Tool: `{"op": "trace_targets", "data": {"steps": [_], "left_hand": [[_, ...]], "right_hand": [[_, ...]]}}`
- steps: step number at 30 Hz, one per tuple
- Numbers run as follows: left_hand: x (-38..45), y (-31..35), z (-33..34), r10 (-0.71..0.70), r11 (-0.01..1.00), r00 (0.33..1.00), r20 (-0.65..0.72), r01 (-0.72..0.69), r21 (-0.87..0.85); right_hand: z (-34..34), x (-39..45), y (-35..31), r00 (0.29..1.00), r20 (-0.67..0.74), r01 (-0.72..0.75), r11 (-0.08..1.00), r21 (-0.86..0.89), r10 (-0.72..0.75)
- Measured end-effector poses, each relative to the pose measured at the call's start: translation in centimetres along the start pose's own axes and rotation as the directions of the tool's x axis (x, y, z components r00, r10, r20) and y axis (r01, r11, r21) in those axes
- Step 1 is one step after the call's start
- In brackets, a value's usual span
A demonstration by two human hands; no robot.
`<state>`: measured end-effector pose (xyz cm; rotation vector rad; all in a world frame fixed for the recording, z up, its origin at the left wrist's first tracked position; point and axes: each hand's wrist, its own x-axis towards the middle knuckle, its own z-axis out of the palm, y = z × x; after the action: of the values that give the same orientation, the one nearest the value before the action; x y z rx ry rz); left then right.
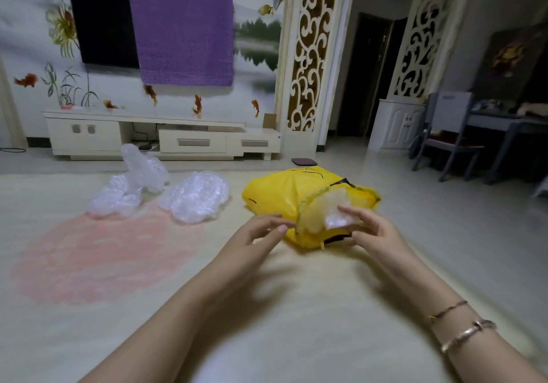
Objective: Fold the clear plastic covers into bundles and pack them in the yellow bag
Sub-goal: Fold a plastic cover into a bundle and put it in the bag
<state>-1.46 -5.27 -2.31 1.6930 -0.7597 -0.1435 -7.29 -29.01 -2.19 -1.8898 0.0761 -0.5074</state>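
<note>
A yellow plastic bag (pixel 281 193) lies on the pale carpet ahead of me, its mouth facing me. My right hand (pixel 370 228) holds a folded clear plastic bundle (pixel 338 213) at the bag's opening, fingers curled round it. My left hand (pixel 261 231) hovers just left of the opening with loosely spread fingers, holding nothing; whether a fingertip touches the bag's edge I cannot tell. Two heaps of loose clear plastic covers lie to the left: one rumpled and tall (pixel 133 187), one rounder (pixel 197 195).
A pink patch (pixel 98 252) marks the carpet at left. A white TV cabinet (pixel 160 136) runs along the far wall. A dark flat object (pixel 304 162) lies on the floor behind the bag. A grey chair (pixel 447 142) and table stand at right.
</note>
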Motion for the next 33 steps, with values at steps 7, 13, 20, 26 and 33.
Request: {"op": "trace_targets", "data": {"steps": [7,13,20,26,33], "left_hand": [[1.4,-0.1,1.9,0.010,1.000,0.998,0.059,-0.009,-0.005],[1.7,0.0,1.4,0.017,0.996,1.000,-0.019,-0.019,-0.087],[1.3,-0.5,0.9,0.015,0.995,1.000,0.004,-0.015,-0.103],[0.9,0.2,0.5,0.000,0.995,1.000,-0.001,-0.001,-0.102],[0.4,0.3,-2.5,-0.170,0.984,0.960,-0.223,0.153,-0.090]], "right_hand": [[3.3,4.3,1.2,0.997,0.069,-0.027,0.985,-0.168,0.039],[6.8,8.7,0.6,0.944,0.117,-0.109,0.624,-0.774,0.309],[7.1,8.0,-0.6,0.948,0.081,-0.121,0.583,-0.803,0.309],[2.6,3.0,-0.3,0.990,0.107,0.002,0.731,-0.683,0.097],[1.7,-0.1,-2.3,0.993,0.099,0.112,0.681,-0.724,-0.059]]}}
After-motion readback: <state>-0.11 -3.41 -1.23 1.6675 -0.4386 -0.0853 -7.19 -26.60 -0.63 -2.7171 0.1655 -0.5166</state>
